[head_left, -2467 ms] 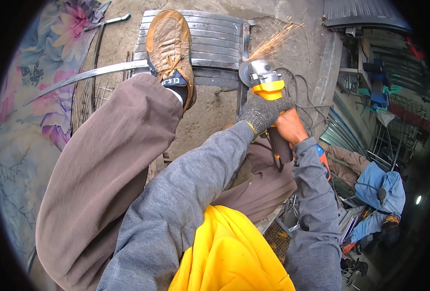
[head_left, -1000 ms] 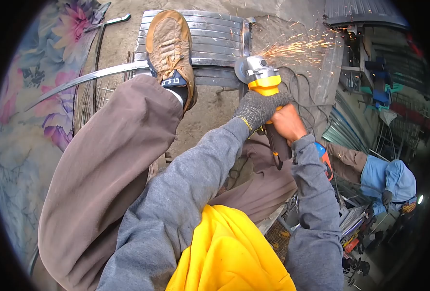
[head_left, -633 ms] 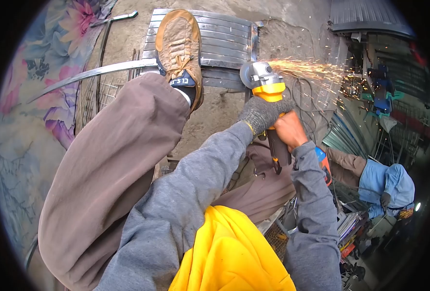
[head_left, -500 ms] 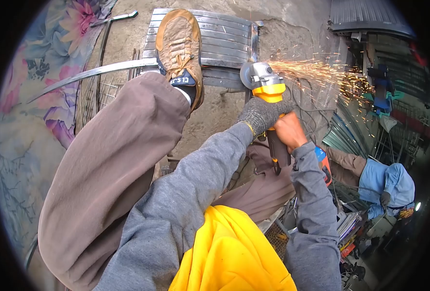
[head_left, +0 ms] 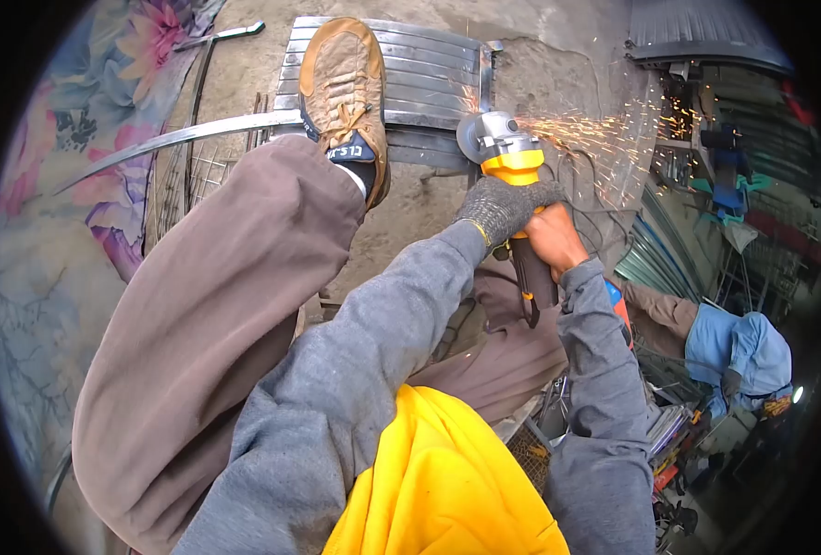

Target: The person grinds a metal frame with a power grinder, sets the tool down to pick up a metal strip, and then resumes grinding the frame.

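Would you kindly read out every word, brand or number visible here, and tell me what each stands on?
"CLS", then unclear characters: on the dark collar of the brown shoe.
Dark marks on the floral cloth: too blurred to read.
Angle grinder: no readable lettering.

Floral cloth (head_left: 119, 139) along the left edge; a blue-shirted person (head_left: 739, 356) bent over at the right.

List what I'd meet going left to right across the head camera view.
Flowered cloth → brown shoe → yellow and gray angle grinder → person in a light blue top
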A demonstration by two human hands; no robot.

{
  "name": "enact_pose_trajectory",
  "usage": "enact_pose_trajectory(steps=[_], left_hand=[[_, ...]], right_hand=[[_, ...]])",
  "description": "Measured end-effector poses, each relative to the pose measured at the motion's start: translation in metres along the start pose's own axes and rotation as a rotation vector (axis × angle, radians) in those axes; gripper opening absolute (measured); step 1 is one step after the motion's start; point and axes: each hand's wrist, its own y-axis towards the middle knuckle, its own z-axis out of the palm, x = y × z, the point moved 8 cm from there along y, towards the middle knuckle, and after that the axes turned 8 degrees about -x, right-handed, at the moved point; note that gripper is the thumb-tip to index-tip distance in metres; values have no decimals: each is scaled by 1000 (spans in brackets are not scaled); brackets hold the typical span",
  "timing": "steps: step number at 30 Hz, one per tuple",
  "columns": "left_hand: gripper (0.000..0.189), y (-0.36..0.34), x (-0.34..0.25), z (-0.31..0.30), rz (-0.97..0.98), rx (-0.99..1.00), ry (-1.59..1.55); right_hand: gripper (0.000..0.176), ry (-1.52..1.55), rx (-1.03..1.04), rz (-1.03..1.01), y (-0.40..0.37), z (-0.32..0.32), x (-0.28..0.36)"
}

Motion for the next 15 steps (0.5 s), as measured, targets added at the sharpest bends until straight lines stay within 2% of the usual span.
enact_pose_trajectory(steps=[3,5,7,9,12,14,15], left_hand=[[69,-5,-11,-2,152,7,153],[68,-14,-18,-9,181,-43,59],[72,-18,-11,-9,-58,16,-11],[73,-18,-10,-10,-59,2,-13],[73,-13,-3,-8,-59,-14,-9],[72,-10,3,-1,-60,-10,0],[70,-10,4,0,-52,-46,5]], right_hand=[[25,30,-11,-28,1,1,-4],[26,16,19,-75,5,3,-13],[26,-9,28,-92,6,2,-17],[26,-32,33,-118,7,4,-16],[23,124,-5,-166,2,7,-10],[21,181,4,8,-2,7,-15],[21,181,3,9,-4,7,-13]])
